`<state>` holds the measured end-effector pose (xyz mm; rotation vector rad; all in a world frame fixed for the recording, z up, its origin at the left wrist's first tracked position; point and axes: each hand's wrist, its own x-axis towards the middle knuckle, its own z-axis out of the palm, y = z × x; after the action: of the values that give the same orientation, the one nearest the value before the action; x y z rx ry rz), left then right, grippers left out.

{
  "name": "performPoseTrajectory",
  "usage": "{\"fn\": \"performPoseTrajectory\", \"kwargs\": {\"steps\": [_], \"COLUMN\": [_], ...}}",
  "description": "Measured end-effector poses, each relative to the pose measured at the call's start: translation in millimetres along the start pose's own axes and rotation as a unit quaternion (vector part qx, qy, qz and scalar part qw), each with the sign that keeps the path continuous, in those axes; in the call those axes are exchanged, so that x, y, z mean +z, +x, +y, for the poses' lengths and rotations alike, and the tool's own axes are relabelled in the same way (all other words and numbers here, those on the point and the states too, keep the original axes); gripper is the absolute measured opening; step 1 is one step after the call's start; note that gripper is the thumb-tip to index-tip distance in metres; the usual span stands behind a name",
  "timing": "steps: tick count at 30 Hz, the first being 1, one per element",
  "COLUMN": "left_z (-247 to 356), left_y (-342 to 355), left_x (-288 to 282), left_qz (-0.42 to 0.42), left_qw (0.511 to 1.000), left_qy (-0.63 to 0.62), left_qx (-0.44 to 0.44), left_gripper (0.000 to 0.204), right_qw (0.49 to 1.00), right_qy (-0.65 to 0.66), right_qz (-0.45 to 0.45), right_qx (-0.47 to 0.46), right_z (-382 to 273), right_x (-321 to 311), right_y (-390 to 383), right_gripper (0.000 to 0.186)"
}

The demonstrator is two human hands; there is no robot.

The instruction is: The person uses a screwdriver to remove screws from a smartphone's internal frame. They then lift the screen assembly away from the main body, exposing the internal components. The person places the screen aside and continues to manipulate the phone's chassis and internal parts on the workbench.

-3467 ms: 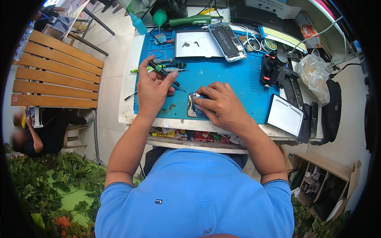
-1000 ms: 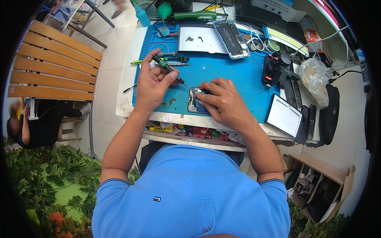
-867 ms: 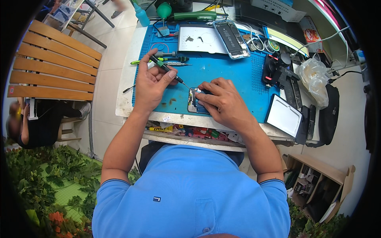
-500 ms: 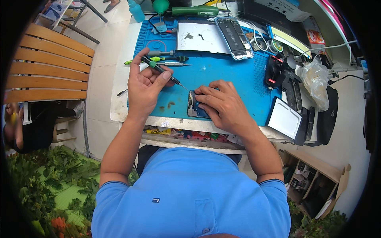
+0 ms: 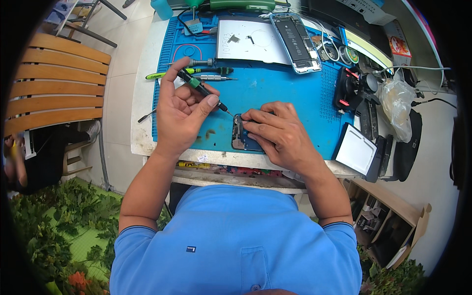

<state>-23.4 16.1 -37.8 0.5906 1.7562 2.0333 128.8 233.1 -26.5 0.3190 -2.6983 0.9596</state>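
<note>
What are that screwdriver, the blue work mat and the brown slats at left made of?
Screwdriver: probably plastic with a metal tip, going by its black-and-green body and thin, greyish end. Blue work mat: likely rubber or silicone, fairly matte, with moulded grids. Brown slats: seemingly wood, from the warm colour and plank shape; smooth, perhaps varnished.
</note>
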Motion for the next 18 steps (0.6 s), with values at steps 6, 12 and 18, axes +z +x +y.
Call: {"fn": "performPoseTrajectory", "kwargs": {"steps": [6,12,18], "left_z": [-2.0,-0.4,-0.8], "left_y": [-1.1,-1.2,-1.1], "left_x": [1.9,3.2,2.0], "left_qz": [-0.005,-0.011,-0.016], "left_qw": [1.0,1.0,1.0], "left_qy": [-0.009,-0.007,0.002], "left_qx": [0.003,0.008,0.004], "left_gripper": [0.085,0.085,0.085], "right_qw": [1.0,1.0,1.0], "right_qy": [-0.003,-0.003,-0.004], "right_qz": [0.002,-0.001,0.002], "right_qx": [-0.004,-0.003,-0.004], "right_z": [0.3,-2.0,-2.5], "right_x": [0.5,-1.7,-0.5], "right_y": [0.5,1.0,0.5], "right_gripper": [0.026,0.026,0.025]}}
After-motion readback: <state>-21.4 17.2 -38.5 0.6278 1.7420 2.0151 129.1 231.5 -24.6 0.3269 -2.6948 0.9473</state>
